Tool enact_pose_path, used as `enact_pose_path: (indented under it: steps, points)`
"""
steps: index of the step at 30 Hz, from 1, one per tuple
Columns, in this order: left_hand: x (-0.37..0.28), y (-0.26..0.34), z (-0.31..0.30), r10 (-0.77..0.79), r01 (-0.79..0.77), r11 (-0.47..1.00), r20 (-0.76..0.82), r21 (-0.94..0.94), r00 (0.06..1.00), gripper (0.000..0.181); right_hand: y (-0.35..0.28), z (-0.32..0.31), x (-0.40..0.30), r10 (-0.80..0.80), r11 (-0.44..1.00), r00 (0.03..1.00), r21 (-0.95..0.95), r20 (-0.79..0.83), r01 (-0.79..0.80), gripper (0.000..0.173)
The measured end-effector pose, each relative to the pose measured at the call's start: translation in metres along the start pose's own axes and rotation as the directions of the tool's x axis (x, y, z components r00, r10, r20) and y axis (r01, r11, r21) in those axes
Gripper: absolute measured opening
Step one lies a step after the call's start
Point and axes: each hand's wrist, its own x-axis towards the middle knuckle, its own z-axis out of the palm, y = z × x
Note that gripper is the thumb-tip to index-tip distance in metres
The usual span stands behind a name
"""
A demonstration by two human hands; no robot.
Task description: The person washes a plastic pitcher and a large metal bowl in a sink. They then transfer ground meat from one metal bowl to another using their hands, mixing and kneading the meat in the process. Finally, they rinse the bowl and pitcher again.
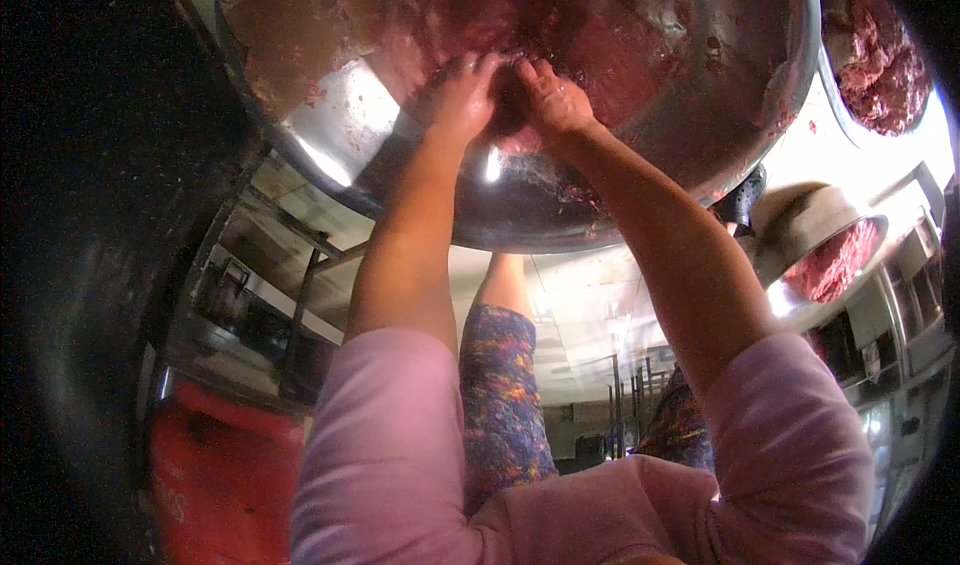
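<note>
A large shiny metal bowl [804, 70] spans the top of the view, its inner wall smeared with red bits. Wet reddish meat mince [622, 66] lies inside it, dark and blurred toward the far side. My left hand [463, 98] reaches into the bowl, wet and touching the meat, with its fingers bent. Close beside it on the right, my right hand [559, 98] is also wet, its fingers curled down at the meat. A dark gap lies between the two hands. Shadow and meat hide the fingertips, so whether either hand grips a lump cannot be told.
At upper right stands a container of minced meat [881, 77]. Below it, a second metal bowl [787, 209] holds pink meat. A black perforated clog [742, 196] shows beside the large bowl's rim. A red object with writing [225, 482] is at lower left, near a metal frame [300, 314].
</note>
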Motion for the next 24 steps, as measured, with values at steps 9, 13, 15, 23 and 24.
enact_pose_path:
  steps: [9,13,15,23,24]
  points:
    - [-0.011,0.012,0.038,-0.183,0.053,0.938,-0.359,-0.343,0.915,0.039,0.007,0.025,-0.035,0.067,0.997,0.985,0.052,-0.160,-0.060,0.046]
    - [0.001,0.001,0.004,-0.263,0.058,0.870,-0.361,-0.489,0.895,0.038,0.009,0.016,-0.041,0.032,0.998,0.969,0.055,-0.245,-0.019,0.048]
    - [0.019,0.008,-0.048,-0.159,0.000,0.946,-0.464,-0.324,0.872,0.041,0.017,0.000,-0.043,0.140,0.967,0.951,0.243,-0.275,-0.072,0.049]
    - [0.048,-0.105,-0.086,-0.059,0.008,0.988,-0.329,-0.155,0.942,0.056,0.040,-0.074,-0.033,0.194,0.978,0.839,0.166,-0.509,-0.126,0.041]
    - [0.040,-0.094,-0.069,-0.191,0.190,0.981,-0.211,-0.028,0.959,0.061,0.039,-0.084,-0.032,0.262,0.963,0.875,0.165,-0.407,-0.212,0.041]
